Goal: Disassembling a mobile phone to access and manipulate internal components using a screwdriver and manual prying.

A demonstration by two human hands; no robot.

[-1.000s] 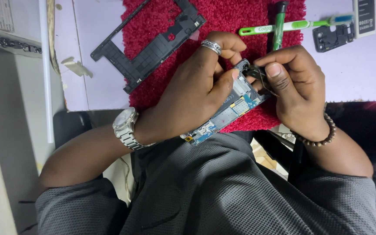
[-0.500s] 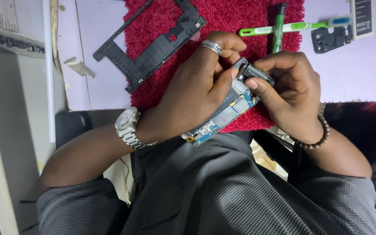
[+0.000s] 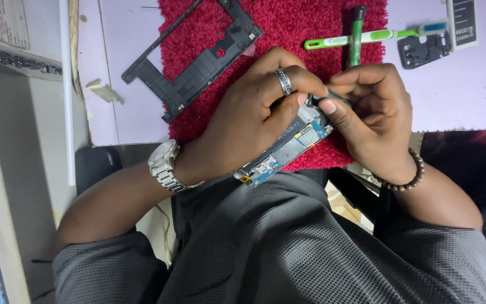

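Your worktop [image 3: 468,95] is pale lilac, with a red mat [image 3: 288,34] laid across its middle. Your left hand [image 3: 248,121] has its grip closed around a stripped phone [image 3: 285,149], held just above the near edge of the mat, circuit board facing up. Your right hand [image 3: 375,115] pinches the phone's far end between thumb and fingers. A black frame [image 3: 198,65] lies tilted on the mat to the far left. A green toothbrush [image 3: 375,36] and a green-handled tool [image 3: 356,34] lie at the far right, with a small black part [image 3: 423,49] just beyond them.
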